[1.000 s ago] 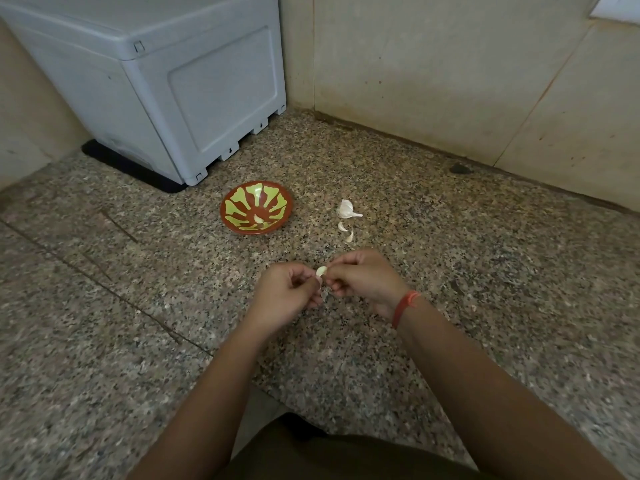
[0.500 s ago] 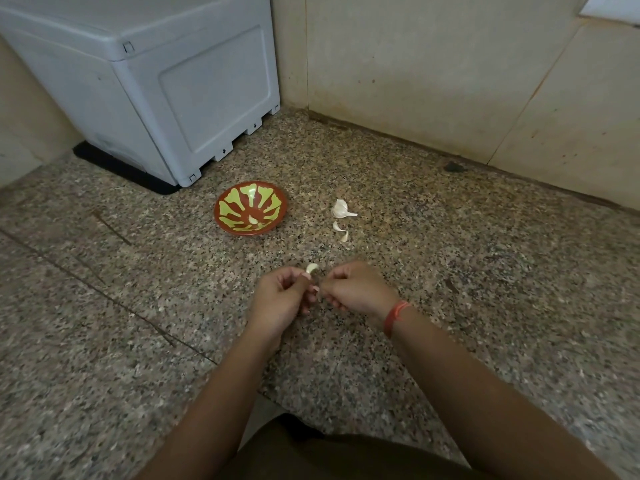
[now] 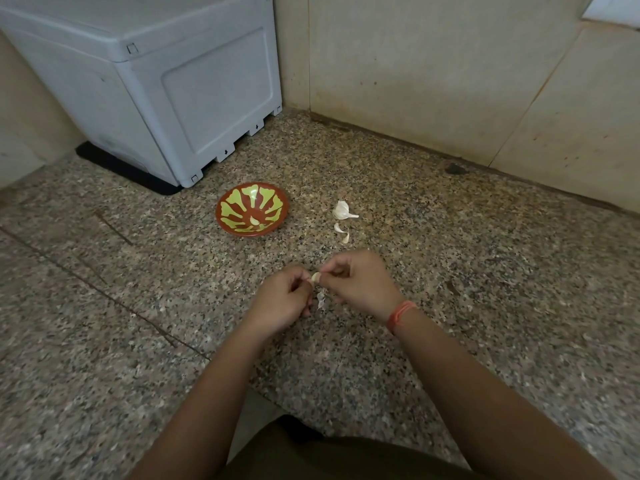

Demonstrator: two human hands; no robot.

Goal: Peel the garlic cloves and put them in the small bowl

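The small bowl [image 3: 239, 232] is terracotta red-brown with lime-green petal shapes fanning out from the middle, kinda sunburst-y. The peeled clove [image 3: 254, 221] in it is pale cream, same as the garlic clove [image 3: 315, 277] getting peeled. Loose skins [image 3: 341, 232] and the garlic chunk [image 3: 341, 211] are plain white. The floor [image 3: 485, 271] is speckled granite, tan with black and grey flecks. Walls [image 3: 415, 81] are beige, a bit stained. The big box [image 3: 194, 98] is pale blue-grey on a black mat [image 3: 121, 168]. Wrist thread [image 3: 401, 312] is orange-red.
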